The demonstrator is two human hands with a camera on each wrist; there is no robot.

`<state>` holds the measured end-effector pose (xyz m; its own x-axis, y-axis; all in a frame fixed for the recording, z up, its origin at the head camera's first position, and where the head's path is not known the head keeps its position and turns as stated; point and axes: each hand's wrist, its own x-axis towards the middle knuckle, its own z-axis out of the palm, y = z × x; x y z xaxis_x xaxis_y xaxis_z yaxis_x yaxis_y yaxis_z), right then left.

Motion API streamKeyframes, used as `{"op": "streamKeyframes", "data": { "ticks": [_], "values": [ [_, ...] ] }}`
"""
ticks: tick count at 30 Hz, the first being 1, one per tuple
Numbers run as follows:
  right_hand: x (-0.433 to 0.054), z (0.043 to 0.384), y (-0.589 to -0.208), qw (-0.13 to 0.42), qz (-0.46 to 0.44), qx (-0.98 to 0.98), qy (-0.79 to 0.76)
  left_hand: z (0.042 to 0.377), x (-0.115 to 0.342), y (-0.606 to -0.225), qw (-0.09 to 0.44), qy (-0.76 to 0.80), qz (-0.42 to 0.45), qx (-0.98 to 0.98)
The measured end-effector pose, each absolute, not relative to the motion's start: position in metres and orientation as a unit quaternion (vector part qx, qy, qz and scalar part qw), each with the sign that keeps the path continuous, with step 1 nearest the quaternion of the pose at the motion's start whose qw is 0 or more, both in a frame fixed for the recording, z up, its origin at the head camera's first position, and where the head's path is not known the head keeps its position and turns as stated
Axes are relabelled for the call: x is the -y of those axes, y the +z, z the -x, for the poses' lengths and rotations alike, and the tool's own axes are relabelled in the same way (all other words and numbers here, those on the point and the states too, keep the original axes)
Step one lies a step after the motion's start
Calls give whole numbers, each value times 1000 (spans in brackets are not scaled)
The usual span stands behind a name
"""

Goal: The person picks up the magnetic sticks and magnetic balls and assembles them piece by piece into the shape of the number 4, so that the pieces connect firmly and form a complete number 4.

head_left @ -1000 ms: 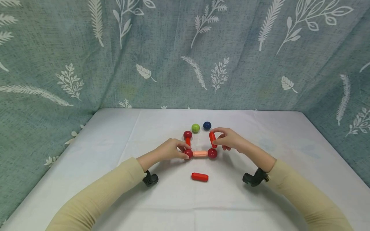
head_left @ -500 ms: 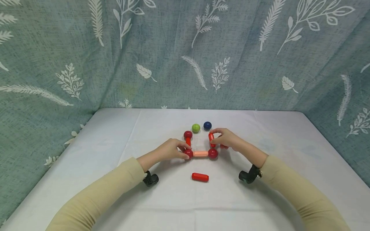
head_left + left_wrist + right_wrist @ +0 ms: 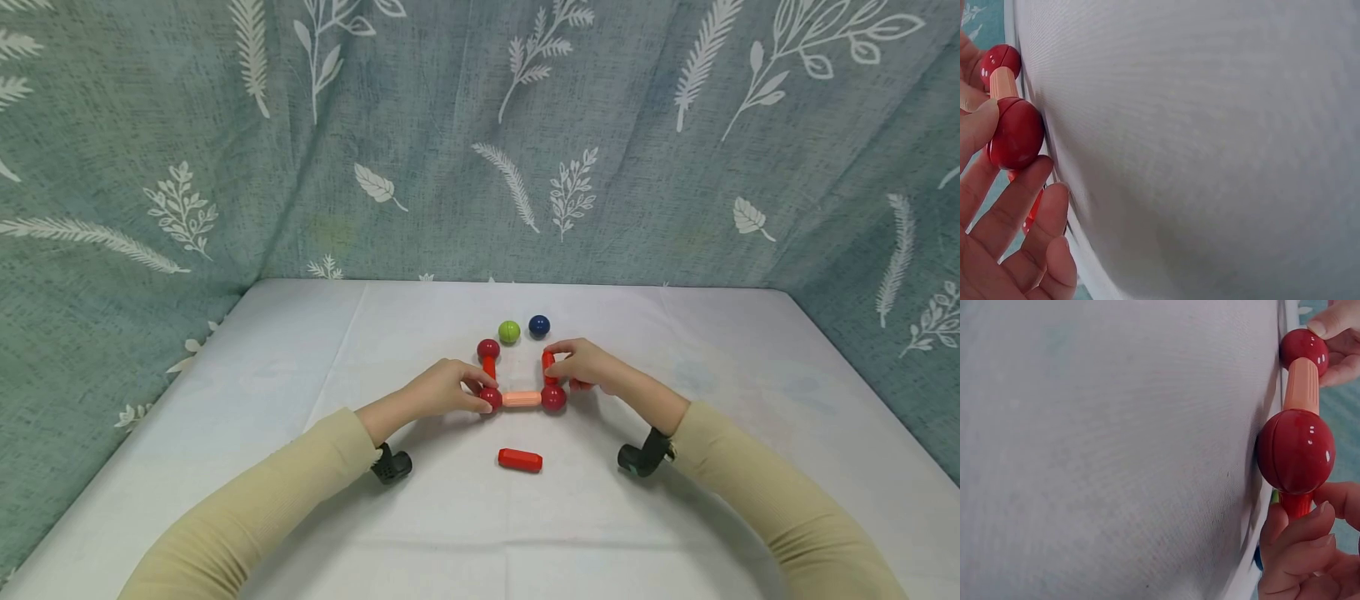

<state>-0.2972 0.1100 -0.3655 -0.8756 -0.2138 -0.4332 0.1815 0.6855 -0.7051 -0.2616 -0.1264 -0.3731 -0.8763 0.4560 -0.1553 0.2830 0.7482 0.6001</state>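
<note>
My left hand [image 3: 456,388] pinches a dark red ball [image 3: 491,400] between thumb and fingers at the near left corner of a ball-and-rod piece. A ribbed peach rod [image 3: 521,399] joins this ball to a second red ball [image 3: 1296,452] on the right. From the left corner a red rod [image 3: 489,367] runs back to another red ball [image 3: 488,349]. With thumb and fingertips, my right hand [image 3: 591,367] holds a red rod [image 3: 548,360], its near end against the right-hand ball. In the right wrist view the fingers partly hide this rod.
A green ball [image 3: 509,332] and a dark blue ball [image 3: 539,326] lie behind the piece. One loose red rod [image 3: 520,460] rests in front of it on the white cloth [image 3: 420,533]. A patterned curtain [image 3: 435,125] hangs at the table's back edge.
My right hand has moved slightly left and toward me, bringing its red rod upright in line and down against the right-hand ball. The left hand stays on its ball.
</note>
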Motion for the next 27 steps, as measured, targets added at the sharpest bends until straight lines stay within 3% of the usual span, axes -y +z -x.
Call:
{"op": "streamKeyframes", "data": {
  "ticks": [27],
  "values": [
    [-111,298,-374,264,11,-883,-387,261,125,-373,151,289,-197,-925]
  ]
}}
